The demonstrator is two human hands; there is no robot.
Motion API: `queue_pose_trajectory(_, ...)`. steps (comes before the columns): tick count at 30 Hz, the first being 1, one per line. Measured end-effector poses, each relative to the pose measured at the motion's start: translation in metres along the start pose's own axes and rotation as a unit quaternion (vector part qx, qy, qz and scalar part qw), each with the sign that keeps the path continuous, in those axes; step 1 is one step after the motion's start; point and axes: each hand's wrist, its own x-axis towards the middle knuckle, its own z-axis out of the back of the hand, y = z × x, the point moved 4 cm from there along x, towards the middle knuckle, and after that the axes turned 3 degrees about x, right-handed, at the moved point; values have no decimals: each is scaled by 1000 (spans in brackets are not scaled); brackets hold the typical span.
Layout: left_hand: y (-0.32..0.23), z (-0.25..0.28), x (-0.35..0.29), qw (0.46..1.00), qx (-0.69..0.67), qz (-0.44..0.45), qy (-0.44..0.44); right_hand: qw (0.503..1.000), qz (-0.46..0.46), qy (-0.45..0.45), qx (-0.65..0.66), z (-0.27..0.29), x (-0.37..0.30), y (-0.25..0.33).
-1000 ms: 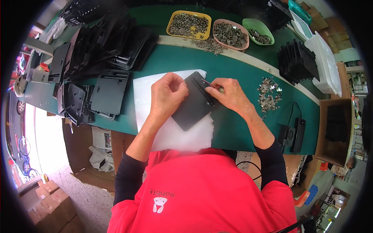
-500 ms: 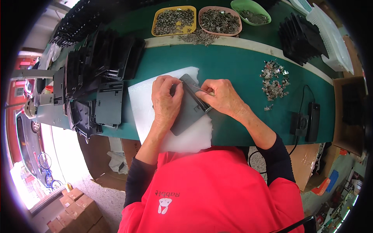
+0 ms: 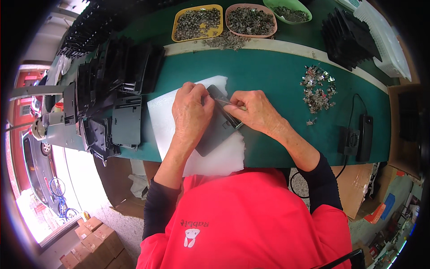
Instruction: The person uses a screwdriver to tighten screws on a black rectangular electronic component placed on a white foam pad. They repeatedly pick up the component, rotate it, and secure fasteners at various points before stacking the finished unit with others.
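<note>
A dark grey plastic panel [image 3: 218, 140] lies at a slant on a white foam sheet [image 3: 163, 121]. My left hand [image 3: 190, 112] is at the panel's upper left edge, thumb and fingertips pinched together. Whatever is between those fingertips is hidden or too small to make out. My right hand [image 3: 257, 111] is closed round a thin metal tool that looks like tweezers [image 3: 222, 100], its tip pointing left toward my left fingertips. Both hands are close together over the panel's slotted end, where a shiny metal strip shows.
Small metal clips [image 3: 319, 89] lie in a loose pile at right. Beyond the pale strip stand a yellow tray [image 3: 174, 28], a pink tray [image 3: 227, 20] and a green bowl [image 3: 305, 8] of small parts. Dark panels [image 3: 126, 121] are stacked at left; a black power adapter [image 3: 365, 134] lies at right.
My left hand has shifted slightly up and left, its fingers more bunched at the panel's edge. My right hand and the tool stay nearly in place. The whole view has tilted a little.
</note>
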Motion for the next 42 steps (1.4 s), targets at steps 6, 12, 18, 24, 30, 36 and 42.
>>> queue_pose_trajectory(6,-8,0,-12,994,81,-72,-24,1000,-7,4,-7,1,1,3)
queue_pose_trajectory(12,-8,-3,-36,981,119,-139,-64,1000,-15,8,-5,-1,2,-1)
queue_pose_trajectory(18,6,2,-28,992,-25,-101,-73,999,-31,-29,20,9,4,11)
queue_pose_trajectory(24,21,-2,-18,989,-134,-23,-51,987,109,-78,-88,5,16,22)
queue_pose_trajectory(30,31,-6,-25,989,-137,19,-59,949,198,-7,-245,-13,40,41)
queue_pose_trajectory(36,41,-7,-27,982,-171,27,-75,869,278,85,-401,-20,47,62)
queue_pose_trajectory(42,44,-4,-27,980,-185,62,-38,903,284,161,-278,-2,73,55)
